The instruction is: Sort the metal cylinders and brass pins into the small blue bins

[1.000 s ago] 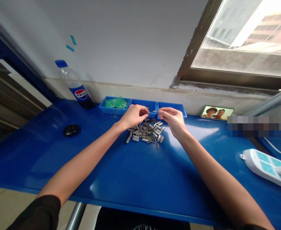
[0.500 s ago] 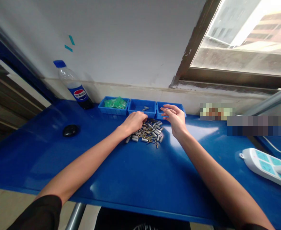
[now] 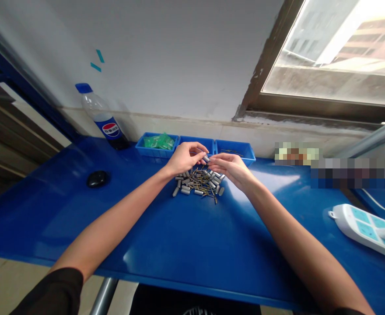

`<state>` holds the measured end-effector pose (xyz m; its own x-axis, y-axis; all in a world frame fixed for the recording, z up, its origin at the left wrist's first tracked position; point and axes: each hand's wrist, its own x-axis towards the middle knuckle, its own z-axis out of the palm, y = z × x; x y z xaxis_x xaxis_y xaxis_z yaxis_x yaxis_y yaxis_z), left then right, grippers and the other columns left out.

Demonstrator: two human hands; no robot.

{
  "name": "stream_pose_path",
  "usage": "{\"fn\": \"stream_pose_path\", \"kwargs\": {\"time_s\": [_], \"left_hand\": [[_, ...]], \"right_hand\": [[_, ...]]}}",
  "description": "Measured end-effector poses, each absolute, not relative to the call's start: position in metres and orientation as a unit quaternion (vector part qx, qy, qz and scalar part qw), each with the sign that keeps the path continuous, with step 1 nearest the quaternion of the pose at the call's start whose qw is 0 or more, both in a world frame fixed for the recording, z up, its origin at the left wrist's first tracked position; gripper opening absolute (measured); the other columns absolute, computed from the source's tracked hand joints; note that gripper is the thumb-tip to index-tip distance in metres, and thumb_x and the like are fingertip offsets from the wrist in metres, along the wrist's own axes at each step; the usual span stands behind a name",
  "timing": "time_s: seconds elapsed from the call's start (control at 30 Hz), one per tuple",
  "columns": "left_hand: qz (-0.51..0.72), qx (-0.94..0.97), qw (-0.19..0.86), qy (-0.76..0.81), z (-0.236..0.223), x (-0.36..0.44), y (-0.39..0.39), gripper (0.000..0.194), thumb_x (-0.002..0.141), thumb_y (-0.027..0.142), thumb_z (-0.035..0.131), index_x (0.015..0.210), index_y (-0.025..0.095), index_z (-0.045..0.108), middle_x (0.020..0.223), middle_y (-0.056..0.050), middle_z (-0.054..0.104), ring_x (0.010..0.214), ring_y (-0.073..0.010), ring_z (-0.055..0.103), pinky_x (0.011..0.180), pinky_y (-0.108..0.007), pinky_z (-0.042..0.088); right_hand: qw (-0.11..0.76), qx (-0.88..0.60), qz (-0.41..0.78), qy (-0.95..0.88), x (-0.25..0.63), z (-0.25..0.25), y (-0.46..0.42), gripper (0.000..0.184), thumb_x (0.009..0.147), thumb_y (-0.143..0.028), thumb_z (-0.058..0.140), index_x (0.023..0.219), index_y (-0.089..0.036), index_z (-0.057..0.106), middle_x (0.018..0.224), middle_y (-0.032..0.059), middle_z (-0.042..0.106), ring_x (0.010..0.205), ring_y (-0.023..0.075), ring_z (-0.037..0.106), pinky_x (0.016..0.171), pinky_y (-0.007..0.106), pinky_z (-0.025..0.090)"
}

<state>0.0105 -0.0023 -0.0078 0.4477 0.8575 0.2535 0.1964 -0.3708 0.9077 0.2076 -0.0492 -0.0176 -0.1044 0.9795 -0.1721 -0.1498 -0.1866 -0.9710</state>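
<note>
A pile of small silver cylinders and thin gold pins (image 3: 199, 183) lies on the blue table (image 3: 192, 245). Just above its far edge, my left hand (image 3: 183, 158) pinches a small silver cylinder (image 3: 206, 158) between its fingertips. My right hand (image 3: 231, 168) meets it from the right, its fingertips touching the same piece. Behind the hands stand three blue trays in a row: the left tray (image 3: 156, 150) holds green parts, the middle tray (image 3: 208, 143) is partly hidden by my hands, and the right tray (image 3: 240, 151) holds a few thin pins.
A cola bottle (image 3: 104, 120) stands at the back left by the wall. A black mouse (image 3: 97, 178) lies left of the pile. A white power strip (image 3: 366, 227) lies at the right edge. A window is at the upper right.
My left hand dipped to the pile and rose again holding a silver cylinder. My right hand reached over the right tray, then came back to meet the left hand.
</note>
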Motion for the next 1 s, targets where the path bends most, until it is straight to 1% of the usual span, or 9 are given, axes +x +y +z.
{"fn": "stream_pose_path", "kwargs": {"time_s": [0.13, 0.27, 0.37, 0.43, 0.5, 0.6, 0.67, 0.87, 1.0], "left_hand": [[0.415, 0.719, 0.424, 0.362, -0.009, 0.008, 0.001, 0.018, 0.088, 0.026, 0.074, 0.096, 0.011, 0.076, 0.084, -0.011, 0.080, 0.076, -0.0194, 0.078, 0.076, -0.032, 0.064], [0.446, 0.708, 0.375, 0.399, -0.012, 0.003, 0.007, 0.017, 0.088, 0.026, 0.076, 0.097, 0.012, 0.079, 0.097, -0.012, 0.082, 0.088, -0.0220, 0.079, 0.086, -0.036, 0.065], [0.437, 0.720, 0.353, 0.408, -0.014, 0.002, 0.008, 0.018, 0.088, 0.020, 0.074, 0.104, 0.014, 0.080, 0.117, -0.013, 0.079, 0.101, -0.0223, 0.078, 0.095, -0.038, 0.063], [0.435, 0.731, 0.333, 0.406, -0.014, 0.003, 0.006, 0.021, 0.088, 0.016, 0.071, 0.106, 0.013, 0.080, 0.127, -0.014, 0.076, 0.106, -0.0220, 0.077, 0.096, -0.036, 0.063], [0.431, 0.754, 0.288, 0.405, -0.013, 0.005, 0.003, 0.020, 0.089, 0.016, 0.068, 0.105, 0.013, 0.080, 0.123, -0.013, 0.077, 0.104, -0.0210, 0.076, 0.092, -0.034, 0.063], [0.372, 0.818, 0.221, 0.380, -0.012, 0.009, -0.004, 0.018, 0.092, 0.018, 0.066, 0.101, 0.015, 0.081, 0.103, -0.009, 0.081, 0.089, -0.0192, 0.076, 0.086, -0.033, 0.062], [0.309, 0.865, 0.202, 0.340, -0.014, 0.011, -0.008, 0.021, 0.093, 0.018, 0.064, 0.104, 0.016, 0.081, 0.101, -0.008, 0.082, 0.089, -0.0202, 0.076, 0.089, -0.034, 0.061], [0.138, 0.949, 0.140, 0.247, -0.033, 0.018, -0.011, 0.048, 0.093, 0.003, 0.052, 0.134, 0.022, 0.071, 0.145, -0.009, 0.066, 0.132, -0.0246, 0.065, 0.109, -0.034, 0.052], [0.088, 0.952, 0.098, 0.276, -0.035, 0.016, -0.010, 0.054, 0.092, 0.002, 0.053, 0.139, 0.022, 0.068, 0.146, -0.010, 0.065, 0.131, -0.0265, 0.065, 0.106, -0.035, 0.053]], "right_hand": [[0.476, -0.481, 0.586, -0.446, 0.209, -0.022, -0.048, 0.025, 0.075, -0.032, 0.086, 0.092, -0.016, 0.079, 0.091, 0.0115, 0.082, 0.081, 0.0182, 0.078, 0.081, 0.031, 0.064], [0.464, -0.526, 0.486, -0.521, 0.209, -0.023, -0.046, 0.017, 0.077, -0.030, 0.080, 0.088, -0.017, 0.078, 0.085, 0.0101, 0.081, 0.073, 0.0192, 0.076, 0.070, 0.032, 0.062], [0.450, -0.533, 0.449, -0.559, 0.210, -0.023, -0.045, 0.014, 0.078, -0.027, 0.076, 0.088, -0.018, 0.078, 0.085, 0.0096, 0.081, 0.073, 0.0202, 0.076, 0.065, 0.031, 0.060], [0.451, -0.530, 0.442, -0.566, 0.210, -0.023, -0.045, 0.014, 0.077, -0.026, 0.075, 0.088, -0.018, 0.078, 0.084, 0.0094, 0.081, 0.071, 0.0202, 0.076, 0.065, 0.031, 0.059], [0.456, -0.533, 0.435, -0.565, 0.211, -0.023, -0.044, 0.014, 0.077, -0.026, 0.074, 0.087, -0.018, 0.077, 0.080, 0.0087, 0.080, 0.067, 0.0193, 0.074, 0.063, 0.031, 0.058], [0.464, -0.557, 0.414, -0.550, 0.213, -0.023, -0.043, 0.016, 0.076, -0.028, 0.073, 0.087, -0.017, 0.077, 0.070, 0.0060, 0.076, 0.056, 0.0160, 0.067, 0.057, 0.030, 0.054], [0.473, -0.582, 0.389, -0.535, 0.216, -0.022, -0.041, 0.017, 0.077, -0.029, 0.073, 0.088, -0.017, 0.077, 0.065, 0.0040, 0.073, 0.052, 0.0147, 0.063, 0.054, 0.028, 0.052], [0.491, -0.601, 0.363, -0.516, 0.221, -0.020, -0.040, 0.020, 0.076, -0.032, 0.072, 0.090, -0.018, 0.079, 0.063, 0.0026, 0.070, 0.051, 0.0149, 0.061, 0.051, 0.028, 0.050], [0.495, -0.594, 0.374, -0.513, 0.220, -0.019, -0.040, 0.019, 0.076, -0.031, 0.073, 0.089, -0.018, 0.078, 0.063, 0.0022, 0.070, 0.051, 0.0141, 0.060, 0.051, 0.028, 0.050]]}}
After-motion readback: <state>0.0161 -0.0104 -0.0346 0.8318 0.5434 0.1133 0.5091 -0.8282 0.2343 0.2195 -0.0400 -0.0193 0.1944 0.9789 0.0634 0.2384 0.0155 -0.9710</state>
